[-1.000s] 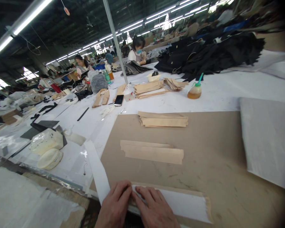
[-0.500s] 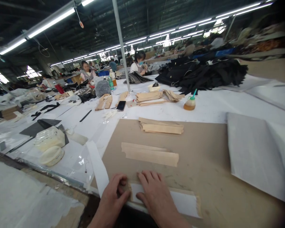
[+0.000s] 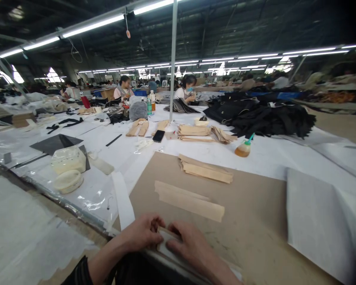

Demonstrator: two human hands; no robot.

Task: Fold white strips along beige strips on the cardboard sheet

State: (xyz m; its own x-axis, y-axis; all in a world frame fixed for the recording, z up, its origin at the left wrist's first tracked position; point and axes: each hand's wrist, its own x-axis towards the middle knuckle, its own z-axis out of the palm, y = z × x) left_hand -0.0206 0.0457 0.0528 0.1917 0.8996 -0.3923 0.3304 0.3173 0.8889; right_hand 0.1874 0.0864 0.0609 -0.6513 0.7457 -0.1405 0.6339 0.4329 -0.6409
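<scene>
Squeeze bottle (image 3: 243, 149), teal nozzle: amber liquid, about half full, standing on the white table (image 3: 273, 156) just beyond the brown board (image 3: 255, 206). Clear bag (image 3: 69, 159), far left: pale, lumpy contents, not identifiable; a cream pad (image 3: 68, 181) lies just in front of it. Small cream tub (image 3: 201, 122), behind the far stacks: a dark item sits on top, contents hidden. Two drink bottles (image 3: 150, 103), mid-table by the pole: too small to read the fill. Strip (image 3: 165, 236), tan with a white face: lies at the near edge of the board, between the two hands and largely covered by them. Left hand (image 3: 144, 233): fingers curled, thumb and fingertips closed on the strip's left end. Right hand (image 3: 191, 246): laid over the strip from the right, fingers bent toward the left hand's, tips on the strip's upper edge; whether it pinches or only presses cannot be told. Two loose tan strips (image 3: 190, 200) lie on the board just beyond the hands; a stack (image 3: 207, 170) lies farther back. White tape (image 3: 123, 200) runs along the board's left edge, beside the left hand.
</scene>
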